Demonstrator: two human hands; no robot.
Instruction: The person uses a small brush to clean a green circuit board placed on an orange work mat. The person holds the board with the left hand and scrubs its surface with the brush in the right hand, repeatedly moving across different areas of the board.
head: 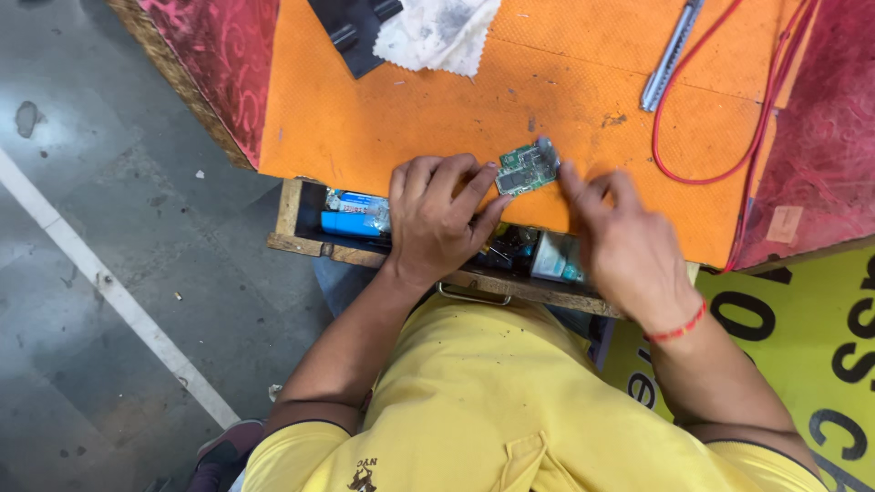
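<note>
Grey floor [100, 264] lies left of our orange mat [401, 118]. Over the open drawer [310, 223], our left hand [437, 219] pinches the green circuit board [526, 169] at the mat's edge; our right hand [624, 241], blurred, touches its far corner with an extended fingertip.

Yellow short-sleeved shirt [474, 401], red wrist thread [679, 330]

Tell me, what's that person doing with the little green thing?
A person in a yellow shirt leans over an orange mat. The left hand pins a small green circuit board against the mat, while the right hand touches its edge with a fingertip. Below the hands, an open wooden drawer holds small parts. A red wire and a cloth lie farther back.
</note>
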